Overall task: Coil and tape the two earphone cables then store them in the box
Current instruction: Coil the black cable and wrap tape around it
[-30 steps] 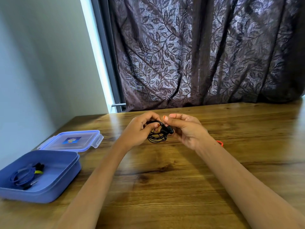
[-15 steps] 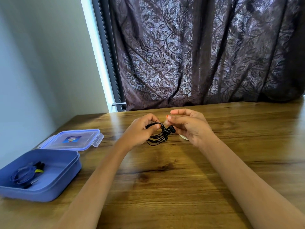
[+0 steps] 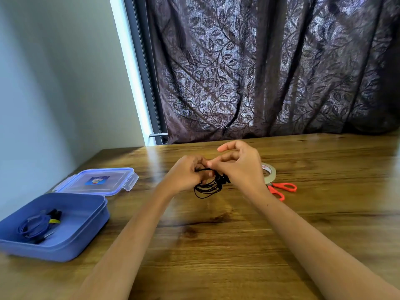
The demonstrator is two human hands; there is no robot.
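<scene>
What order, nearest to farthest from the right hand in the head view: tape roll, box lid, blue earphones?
1. Tape roll, beside the right hand.
2. Box lid, leftward.
3. Blue earphones, inside the box, far left.

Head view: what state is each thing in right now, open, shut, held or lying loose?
Box: open, lid off.
Lid: lying flat on the table behind the box.
Blue earphone cable: coiled, yellow band, in the box.
Black earphone cable: coiled, held above the table.
Left hand: grips the black earphone cable.
Right hand: pinches the black earphone cable.
Tape roll: flat on the table.
Scissors: on the table, blades hidden.
</scene>
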